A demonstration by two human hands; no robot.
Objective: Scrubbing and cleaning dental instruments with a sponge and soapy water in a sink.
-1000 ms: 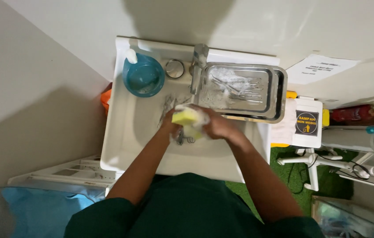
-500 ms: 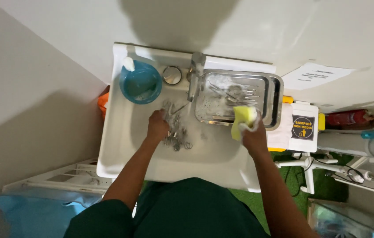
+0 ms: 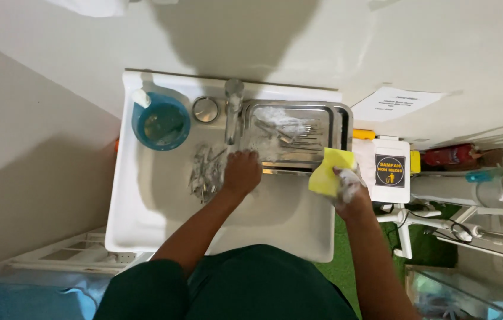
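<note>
I look straight down into a white sink (image 3: 145,225). My left hand (image 3: 240,173) is in the basin beside a pile of metal instruments (image 3: 205,172), its fingers curled; whether it grips one is hidden. My right hand (image 3: 349,188), covered in foam, holds a yellow sponge (image 3: 329,172) at the sink's right edge. A steel tray (image 3: 334,127) with soapy metal instruments (image 3: 284,133) rests across the back right of the sink, under the faucet (image 3: 233,109).
A blue bowl (image 3: 161,122) and a small round metal cup (image 3: 206,109) stand at the back left of the sink. A white bin with a label (image 3: 389,170) is to the right, with a paper sheet (image 3: 402,104) on the wall and green flooring below.
My hands, together on the sponge a second ago, have separated. The right hand carried the sponge to the sink's right edge; the left stayed by the instrument pile.
</note>
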